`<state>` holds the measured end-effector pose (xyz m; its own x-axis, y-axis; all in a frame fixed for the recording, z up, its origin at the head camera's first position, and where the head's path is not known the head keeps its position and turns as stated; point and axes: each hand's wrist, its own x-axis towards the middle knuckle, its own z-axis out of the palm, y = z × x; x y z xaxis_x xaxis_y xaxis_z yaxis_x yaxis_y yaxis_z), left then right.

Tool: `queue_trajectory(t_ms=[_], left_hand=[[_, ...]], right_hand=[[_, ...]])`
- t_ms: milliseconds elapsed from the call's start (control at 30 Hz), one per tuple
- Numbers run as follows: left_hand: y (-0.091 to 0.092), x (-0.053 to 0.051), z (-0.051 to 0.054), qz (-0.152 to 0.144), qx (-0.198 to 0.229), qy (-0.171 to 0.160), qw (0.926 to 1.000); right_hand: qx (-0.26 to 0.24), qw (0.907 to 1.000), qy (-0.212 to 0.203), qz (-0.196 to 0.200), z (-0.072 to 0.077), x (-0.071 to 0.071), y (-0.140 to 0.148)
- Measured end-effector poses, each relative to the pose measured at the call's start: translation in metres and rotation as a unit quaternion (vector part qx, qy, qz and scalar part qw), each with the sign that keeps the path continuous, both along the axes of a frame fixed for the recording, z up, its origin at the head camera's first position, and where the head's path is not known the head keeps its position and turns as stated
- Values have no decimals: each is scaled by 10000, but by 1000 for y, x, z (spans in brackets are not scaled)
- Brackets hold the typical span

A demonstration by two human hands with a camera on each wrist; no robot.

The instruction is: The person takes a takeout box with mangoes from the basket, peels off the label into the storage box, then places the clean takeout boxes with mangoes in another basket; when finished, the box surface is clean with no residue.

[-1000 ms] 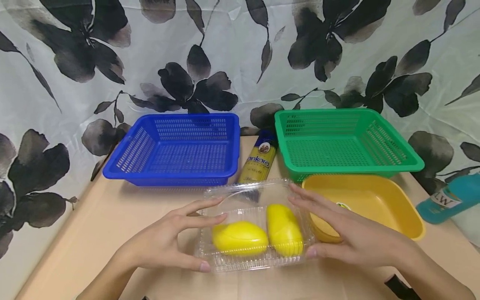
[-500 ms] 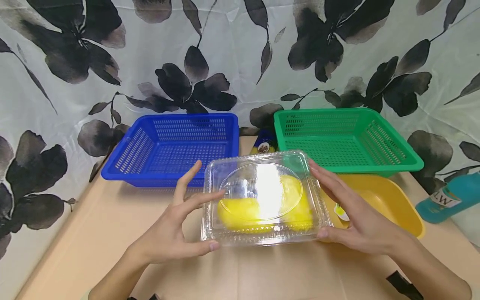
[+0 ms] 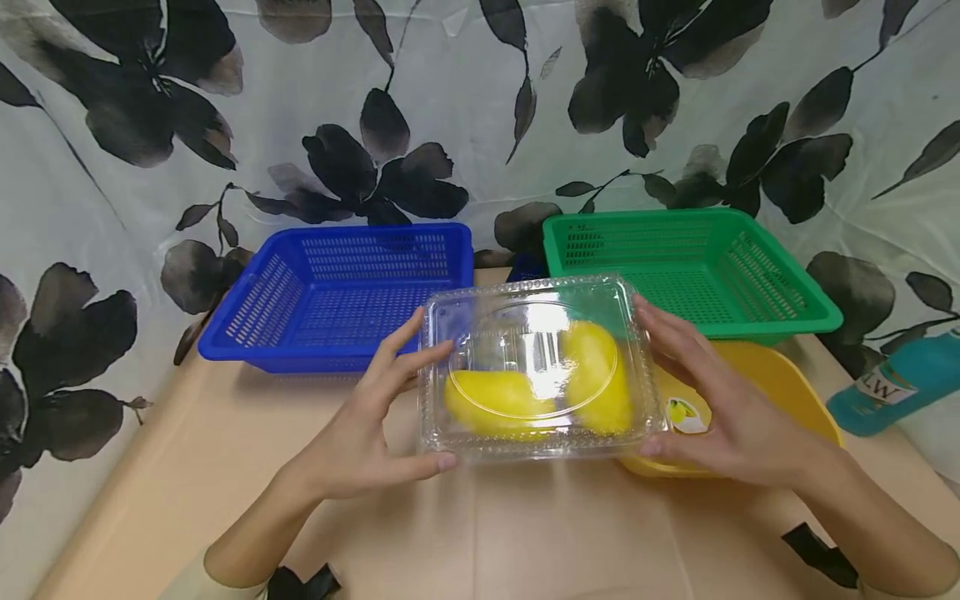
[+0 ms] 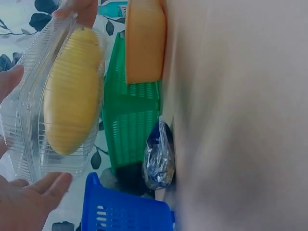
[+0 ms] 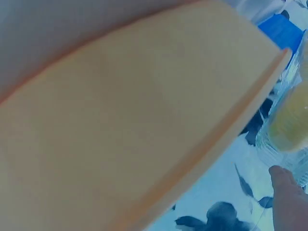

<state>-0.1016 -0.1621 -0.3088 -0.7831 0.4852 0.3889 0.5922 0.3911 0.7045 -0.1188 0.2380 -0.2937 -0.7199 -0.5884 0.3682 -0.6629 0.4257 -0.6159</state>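
Between my two hands I hold a closed, clear plastic clamshell box (image 3: 540,450), raised off the table in the head view. Inside lie two yellow, mango-like fruits: one lengthwise fruit (image 3: 487,402) on the left and one upright fruit (image 3: 600,379) on the right. My left hand (image 3: 352,446) grips the left end, thumb at the near corner and fingers along the side. At the opposite end, my right hand (image 3: 738,429) grips with thumb in front and fingers behind. The left wrist view shows a fruit (image 4: 74,91) through the ribbed wall.
A blue basket (image 3: 225,350) stands back left, a green basket (image 3: 821,321) back right. A yellow basin (image 3: 813,408) with a sticker (image 3: 686,415) is partly behind my right hand. A teal bottle (image 3: 885,396) leans right. The box mostly hides a packet (image 4: 159,161).
The lid stood raised a second ago and is now down over the fruits. Both hands have lifted the box upward and slightly right, tilting its top into view; the packet behind became covered.
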Motion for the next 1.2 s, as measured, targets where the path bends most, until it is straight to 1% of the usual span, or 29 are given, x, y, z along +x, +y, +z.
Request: queue_trajectory(t_ms=[100,200,233,333,433,500,567,633,667,700,767,867,967,1067,1200], left_hand=[[6,-7,-1,-102,235,-50,9997],[11,-14,-2,-197,469,-50,9987],[12,-17,-2,-206,496,-28,9986],[14,-27,-3,-248,498,68,9984],[17,-35,-4,-280,433,153,9986],[19,-40,-3,-302,390,223,9985],[20,-45,1,-313,346,330,9984],[22,-50,6,-334,337,431,9979],[23,-54,8,-326,325,447,9979],[24,-57,9,-335,326,453,9979],[30,-66,12,-363,329,429,9979],[40,-77,14,-415,283,333,9982],[46,-86,17,-433,217,267,9985],[49,-92,19,-369,175,204,9990],[61,-105,22,-423,174,184,9988]], right_hand=[[-35,10000,-51,-42,4,-4,3],[-162,9999,15,-8,5,-8,5],[-222,9997,34,2,4,-9,6],[-358,9990,268,75,1,-14,7],[-352,9989,325,-15,1,-16,11],[-437,9982,407,44,2,-19,14],[-588,9968,510,196,2,-25,16],[-788,9934,711,430,3,-31,17],[-879,9916,779,541,4,-34,18],[-890,9910,829,566,6,-36,19],[-769,9921,892,436,13,-38,25],[-439,9945,951,58,23,-38,33],[-150,9952,919,-288,29,-41,36],[-87,9955,834,-440,31,-46,37],[-221,9946,851,-546,34,-52,46]])
